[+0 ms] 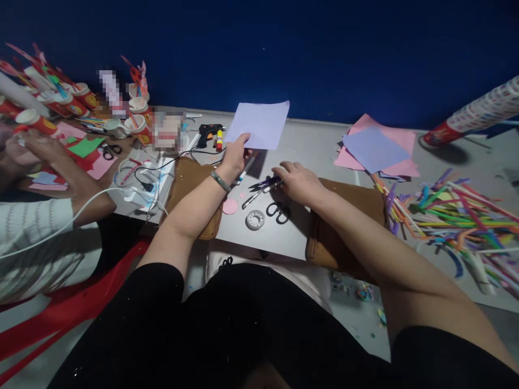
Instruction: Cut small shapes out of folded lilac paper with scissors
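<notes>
My left hand (235,156) is closed on the near left edge of a light purple sheet of paper (260,125), thumb on top. The sheet is held up at a slant over the table's back edge. My right hand (302,182) hovers low with fingers apart over dark thread snips (261,185), whose blades point left. Whether the fingertips touch the snips I cannot tell. In front of them lie a pen (252,199), black-handled scissors (278,212), a roll of white tape (255,219) and a pink paper circle (230,206).
A black glue gun (208,132) and a glue stick (219,140) lie at the back. Pink and purple paper (377,148) is stacked right, beside many pipe cleaners (458,210) and stacked cups (470,116). On the left, a co-worker's arm (60,156) is near a power strip (156,183).
</notes>
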Motion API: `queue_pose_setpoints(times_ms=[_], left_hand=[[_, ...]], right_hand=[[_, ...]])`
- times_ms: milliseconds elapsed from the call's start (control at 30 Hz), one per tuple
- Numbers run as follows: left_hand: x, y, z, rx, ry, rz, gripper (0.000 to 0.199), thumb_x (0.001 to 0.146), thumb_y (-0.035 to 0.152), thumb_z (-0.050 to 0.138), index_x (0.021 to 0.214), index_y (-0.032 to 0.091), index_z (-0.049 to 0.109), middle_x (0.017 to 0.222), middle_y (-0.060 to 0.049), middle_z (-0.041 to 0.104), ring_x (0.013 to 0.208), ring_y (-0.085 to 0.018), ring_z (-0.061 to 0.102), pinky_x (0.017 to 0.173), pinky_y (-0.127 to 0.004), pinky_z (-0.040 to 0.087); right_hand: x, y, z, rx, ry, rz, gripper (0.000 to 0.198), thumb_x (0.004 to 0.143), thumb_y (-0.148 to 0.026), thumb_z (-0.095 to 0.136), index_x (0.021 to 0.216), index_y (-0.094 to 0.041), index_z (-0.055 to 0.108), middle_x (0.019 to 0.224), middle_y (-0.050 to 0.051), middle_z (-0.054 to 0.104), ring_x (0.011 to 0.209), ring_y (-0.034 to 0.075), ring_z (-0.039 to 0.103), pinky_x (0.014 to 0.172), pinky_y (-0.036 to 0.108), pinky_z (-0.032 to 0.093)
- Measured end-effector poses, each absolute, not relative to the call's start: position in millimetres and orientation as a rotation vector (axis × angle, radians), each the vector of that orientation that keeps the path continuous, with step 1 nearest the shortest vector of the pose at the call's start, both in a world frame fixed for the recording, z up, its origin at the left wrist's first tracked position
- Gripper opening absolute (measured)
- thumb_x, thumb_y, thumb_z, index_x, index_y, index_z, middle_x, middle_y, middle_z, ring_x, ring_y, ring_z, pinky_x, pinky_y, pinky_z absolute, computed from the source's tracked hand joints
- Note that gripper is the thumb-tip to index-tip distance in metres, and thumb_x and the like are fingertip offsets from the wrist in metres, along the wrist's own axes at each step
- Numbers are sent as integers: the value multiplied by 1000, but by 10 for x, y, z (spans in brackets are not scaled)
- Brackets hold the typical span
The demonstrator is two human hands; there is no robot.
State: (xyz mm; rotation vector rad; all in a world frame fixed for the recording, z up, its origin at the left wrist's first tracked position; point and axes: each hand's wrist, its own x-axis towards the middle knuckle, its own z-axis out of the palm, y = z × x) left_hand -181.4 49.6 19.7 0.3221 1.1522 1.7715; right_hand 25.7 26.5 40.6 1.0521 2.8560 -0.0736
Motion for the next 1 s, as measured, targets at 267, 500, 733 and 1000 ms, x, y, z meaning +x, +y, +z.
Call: queue_pose_setpoints(times_ms=[267, 500, 733, 1000], left_hand=[[-1887, 534, 213, 268, 1166, 1772, 4, 92, 17, 70, 94, 19, 67, 61, 6, 61, 49, -5, 46, 48, -21, 31], [-1939, 525, 286, 256, 1175, 1791, 3, 94, 21, 69, 95, 18, 68, 59, 5, 55, 51, -6, 45, 52, -23, 32], [-1934, 511, 328, 257, 1212, 1766, 18, 98, 18, 63, 80, 20, 61, 61, 3, 54, 65, -10, 52, 54, -24, 32], [-1891, 495, 345, 220, 1150, 1784, 21, 97, 14, 64, 78, 20, 55, 61, 5, 52, 59, -7, 46, 54, -21, 32]], right_hand=[[-1, 378, 375, 736, 2789, -92, 38, 99, -13, 46, 125, -17, 73, 119, 15, 70, 103, 25, 63, 74, 33, 37], [-301, 387, 306, 575, 2902, 4, 41, 106, -14, 37, 124, -15, 74, 119, 18, 71, 107, 27, 61, 79, 35, 41], [-529, 407, 225, 585, 3000, -59, 42, 107, -15, 38, 136, -14, 68, 131, 18, 68, 104, 24, 65, 77, 32, 43], [-364, 527, 157, 573, 3235, -135, 41, 105, -18, 40, 126, -16, 74, 128, 14, 74, 101, 24, 70, 76, 32, 48]])
